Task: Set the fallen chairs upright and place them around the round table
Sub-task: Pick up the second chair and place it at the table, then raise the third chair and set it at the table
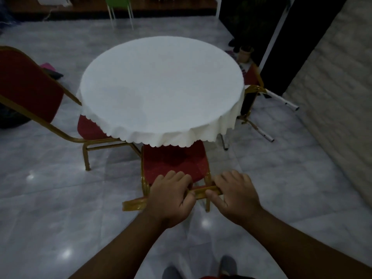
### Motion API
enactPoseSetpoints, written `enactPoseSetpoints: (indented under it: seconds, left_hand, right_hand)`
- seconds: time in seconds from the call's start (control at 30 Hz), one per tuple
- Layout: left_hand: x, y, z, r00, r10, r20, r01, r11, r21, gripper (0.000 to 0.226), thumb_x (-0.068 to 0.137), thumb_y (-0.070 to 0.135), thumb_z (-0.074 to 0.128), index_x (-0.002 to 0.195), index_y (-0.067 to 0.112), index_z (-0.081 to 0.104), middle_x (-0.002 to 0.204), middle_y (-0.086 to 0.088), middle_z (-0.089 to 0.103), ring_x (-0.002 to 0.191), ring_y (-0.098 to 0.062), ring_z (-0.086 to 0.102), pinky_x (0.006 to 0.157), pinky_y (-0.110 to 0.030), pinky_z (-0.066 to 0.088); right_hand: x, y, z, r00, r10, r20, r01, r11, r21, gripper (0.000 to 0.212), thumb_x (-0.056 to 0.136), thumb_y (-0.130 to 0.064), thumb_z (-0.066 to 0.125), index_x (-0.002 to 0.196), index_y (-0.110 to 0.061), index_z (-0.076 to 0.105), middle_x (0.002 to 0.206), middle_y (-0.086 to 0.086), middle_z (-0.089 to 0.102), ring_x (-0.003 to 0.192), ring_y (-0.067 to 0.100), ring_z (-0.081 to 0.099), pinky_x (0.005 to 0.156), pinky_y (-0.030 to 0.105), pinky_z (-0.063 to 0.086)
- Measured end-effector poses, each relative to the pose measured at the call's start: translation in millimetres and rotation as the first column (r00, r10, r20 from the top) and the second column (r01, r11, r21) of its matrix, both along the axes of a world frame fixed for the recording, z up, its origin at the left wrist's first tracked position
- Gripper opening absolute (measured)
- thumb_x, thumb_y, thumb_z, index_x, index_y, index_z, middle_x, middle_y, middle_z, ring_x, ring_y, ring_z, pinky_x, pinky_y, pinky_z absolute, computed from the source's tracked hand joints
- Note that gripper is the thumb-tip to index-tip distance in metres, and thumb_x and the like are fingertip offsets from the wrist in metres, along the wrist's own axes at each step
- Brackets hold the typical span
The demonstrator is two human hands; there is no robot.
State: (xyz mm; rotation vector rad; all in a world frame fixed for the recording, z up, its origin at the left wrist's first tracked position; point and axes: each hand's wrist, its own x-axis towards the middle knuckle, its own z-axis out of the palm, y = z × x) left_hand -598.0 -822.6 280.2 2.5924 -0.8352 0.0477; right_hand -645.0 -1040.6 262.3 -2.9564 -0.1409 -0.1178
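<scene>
Both hands, left (171, 195) & right (234, 195), had fingers curled tight round the gold metal top rail of the red-cushioned gold-framed chair (175, 162), upright w/ seat part under the round white-clothed tabletop (161, 87), prob. to push it in square.

Chair (174, 162) tucked under table (161, 87)

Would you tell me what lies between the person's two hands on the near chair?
In the head view, only a short stretch of the chair's gold top rail shows between the left hand and right hand; both grip it.
</scene>
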Motion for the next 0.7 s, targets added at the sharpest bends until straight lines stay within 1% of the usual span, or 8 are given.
enactPoseSetpoints:
  seconds: [0.1, 0.2, 0.3, 0.4, 0.47, 0.53, 0.6, 0.7]
  left_hand:
    - [13, -41, 12, 0.997, -0.07, -0.032, 0.071, 0.997, 0.018, 0.035, 0.089, 0.051, 0.033, 0.102, 0.028, 0.057, 0.095, 0.013, 0.054, 0.087, -0.012, 0.045, 0.075, -0.034, 0.036]
    - [24, -88, 17, 0.988, -0.133, -0.071, 0.136, 0.99, 0.028, 0.05, 0.092, 0.056, 0.029, 0.12, 0.026, 0.057, 0.113, 0.01, 0.058, 0.102, -0.012, 0.049, 0.084, -0.031, 0.036]
    - [30, -136, 14, 0.983, -0.177, -0.051, 0.18, 0.982, 0.059, 0.056, 0.093, 0.056, 0.028, 0.125, 0.022, 0.059, 0.121, 0.006, 0.062, 0.111, -0.014, 0.054, 0.09, -0.029, 0.037]
    - [37, -196, 8, 0.977, -0.183, -0.106, 0.194, 0.976, 0.1, 0.061, 0.093, 0.056, 0.027, 0.131, 0.02, 0.059, 0.128, 0.001, 0.063, 0.12, -0.019, 0.056, 0.101, -0.033, 0.04]
    - [41, -245, 5, 0.973, -0.195, -0.124, 0.212, 0.967, 0.141, 0.066, 0.092, 0.056, 0.023, 0.134, 0.018, 0.057, 0.132, -0.003, 0.063, 0.124, -0.023, 0.056, 0.106, -0.037, 0.04]
    - [42, -300, 6, 0.965, -0.221, -0.142, 0.244, 0.956, 0.166, 0.074, 0.091, 0.059, 0.017, 0.139, 0.015, 0.054, 0.138, -0.007, 0.061, 0.129, -0.026, 0.054, 0.11, -0.037, 0.036]
    - [41, -355, 5, 0.953, -0.229, -0.2, 0.267, 0.946, 0.184, 0.064, 0.1, 0.054, 0.027, 0.146, 0.013, 0.047, 0.149, -0.009, 0.052, 0.138, -0.028, 0.046, 0.117, -0.037, 0.028]
    - [39, -436, 5, 0.936, -0.236, -0.262, 0.296, 0.93, 0.219, 0.06, 0.106, 0.049, 0.033, 0.154, 0.013, 0.037, 0.159, -0.01, 0.04, 0.147, -0.028, 0.035, 0.124, -0.038, 0.021]
  right_hand:
    - [4, -21, 8, 0.996, -0.069, -0.053, 0.067, 0.997, -0.034, 0.064, 0.094, -0.073, 0.015, 0.097, -0.03, 0.061, 0.09, -0.01, 0.057, 0.089, 0.017, 0.051, 0.08, 0.037, 0.039]
    - [1, -53, 12, 0.978, -0.203, -0.044, 0.201, 0.979, -0.046, 0.056, 0.094, -0.065, 0.028, 0.109, -0.026, 0.065, 0.103, -0.006, 0.065, 0.099, 0.019, 0.057, 0.087, 0.039, 0.042]
    - [-8, -101, 14, 0.934, -0.355, -0.041, 0.353, 0.934, -0.057, 0.055, 0.092, -0.06, 0.034, 0.116, -0.023, 0.067, 0.111, -0.003, 0.07, 0.106, 0.021, 0.062, 0.091, 0.042, 0.043]
    - [-22, -165, 19, 0.872, -0.487, -0.055, 0.484, 0.873, -0.059, 0.054, 0.093, -0.057, 0.039, 0.122, -0.019, 0.065, 0.116, 0.002, 0.071, 0.114, 0.025, 0.06, 0.1, 0.044, 0.038]
    - [-34, -213, 23, 0.826, -0.553, -0.112, 0.544, 0.833, -0.099, 0.053, 0.097, -0.054, 0.04, 0.133, -0.019, 0.058, 0.13, 0.003, 0.065, 0.127, 0.023, 0.052, 0.109, 0.043, 0.03]
    - [-46, -262, 28, 0.783, -0.597, -0.173, 0.587, 0.802, -0.114, 0.056, 0.1, -0.055, 0.036, 0.143, -0.02, 0.048, 0.146, 0.001, 0.053, 0.14, 0.02, 0.04, 0.117, 0.041, 0.02]
    - [-56, -309, 31, 0.741, -0.627, -0.24, 0.629, 0.773, -0.079, 0.063, 0.101, -0.056, 0.032, 0.152, -0.019, 0.035, 0.16, 0.002, 0.035, 0.15, 0.019, 0.024, 0.121, 0.04, 0.012]
    - [-71, -378, 39, 0.702, -0.635, -0.323, 0.653, 0.755, -0.063, 0.071, 0.101, -0.059, 0.027, 0.158, -0.018, 0.021, 0.167, 0.002, 0.016, 0.154, 0.018, 0.009, 0.124, 0.041, 0.006]
